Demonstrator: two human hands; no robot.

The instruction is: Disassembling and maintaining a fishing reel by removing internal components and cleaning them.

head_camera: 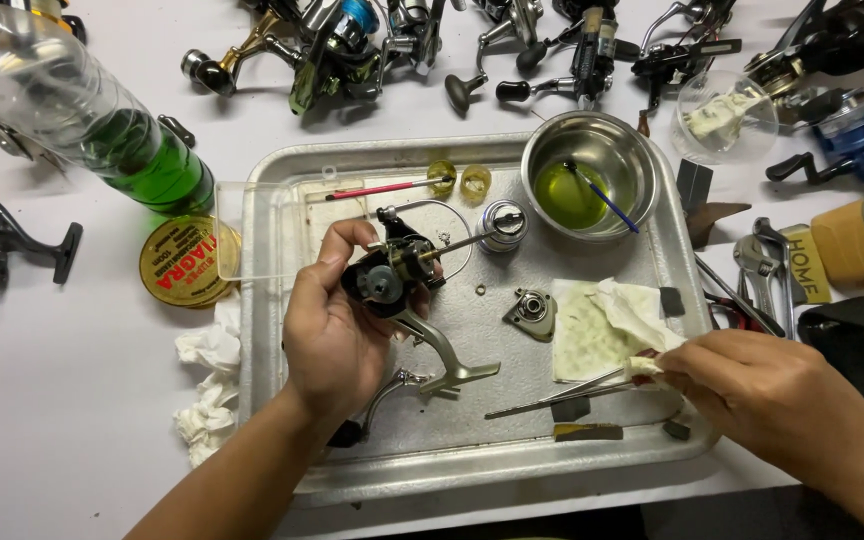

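We see our left hand (337, 335) closed around one black fishing reel body (392, 280), which we hold just above the middle of one metal tray (272, 420); its silver foot points down toward the tray floor. Our right hand (752, 385) is pinched shut on one pair of tweezers (562, 398), and the tips of the tweezers lie low over the tray, pointing left. A small piece of white tissue (644, 368) sits at the fingers of this hand. In the tray we count one steel bowl (592, 170) with green liquid and one blue brush (602, 195) in it, two small yellow caps (457, 180), one stained cloth (597, 325) and one grey side plate (532, 312). Outside the tray, at the left, lie one plastic bottle (72, 110) with green liquid and one round gold tin (187, 262).
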